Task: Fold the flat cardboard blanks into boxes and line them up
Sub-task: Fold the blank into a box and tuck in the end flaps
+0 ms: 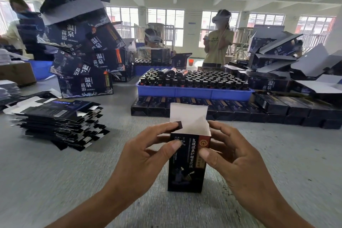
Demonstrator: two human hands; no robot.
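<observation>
box: the small dark carton (187, 164) stands upright on the grey tabletop (46, 181) at 6 o'clock, top open, white lid flap (187, 116) raised at its far side.
left hand: the left hand (148, 152) pinches the top left corner, forefinger on a small dark side tab (179, 124), thumb on the front face.
right hand: the right hand (231, 153) grips the top right edge, thumb on the front panel.
crush risk: squeezing the thin walls too hard would likely dent or skew the box.
flap risk: if the side tab is not tucked first, the lid may jam or crease.
tip risk: a push on top could topple it.
lineup: finished dark boxes (240, 109) lie in rows at 1 o'clock; a careless placement could knock them askew.
blanks: the flat stack (59, 122) at 10 o'clock leans and could slide.
</observation>
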